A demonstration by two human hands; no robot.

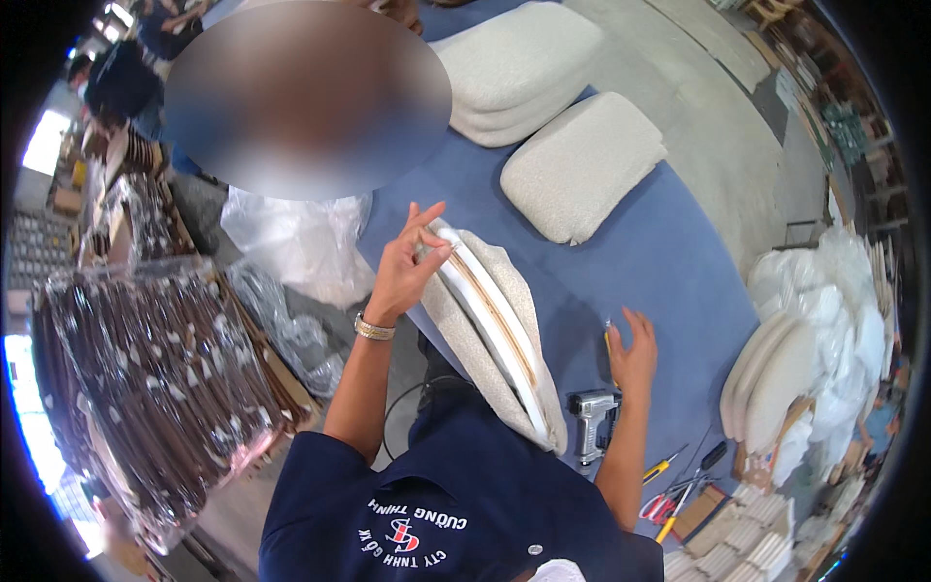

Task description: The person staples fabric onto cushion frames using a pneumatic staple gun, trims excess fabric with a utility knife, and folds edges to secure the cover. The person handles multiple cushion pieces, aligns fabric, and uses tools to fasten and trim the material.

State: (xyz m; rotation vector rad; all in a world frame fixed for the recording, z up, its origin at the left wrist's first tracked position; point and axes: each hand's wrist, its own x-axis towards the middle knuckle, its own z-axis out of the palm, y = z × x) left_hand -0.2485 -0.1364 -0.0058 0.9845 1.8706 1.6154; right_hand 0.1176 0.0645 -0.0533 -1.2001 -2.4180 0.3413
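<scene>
A curved seat pad (490, 310) stands on edge in front of me. Its light speckled fabric (512, 286) is folded back, so white padding and a tan wooden strip show. At its far end my left hand (412, 264) pinches the edge with thumb and index finger, the other fingers raised. To the right, my right hand (633, 357) is curled above the blue table, with a slim yellow-handled tool (610, 339) between thumb and fingers; its tip is too small to make out. A grey staple gun (590, 422) lies just below that hand.
On the blue table (679, 252) lie a covered pad (582, 165) and a stack of pads (524, 58). Yellow-handled tools (664, 468) and scissors (659, 506) are near my right forearm. More pads (769, 378) stand off the right edge. Plastic-wrapped brown parts (175, 378) are at left. A person is across the table.
</scene>
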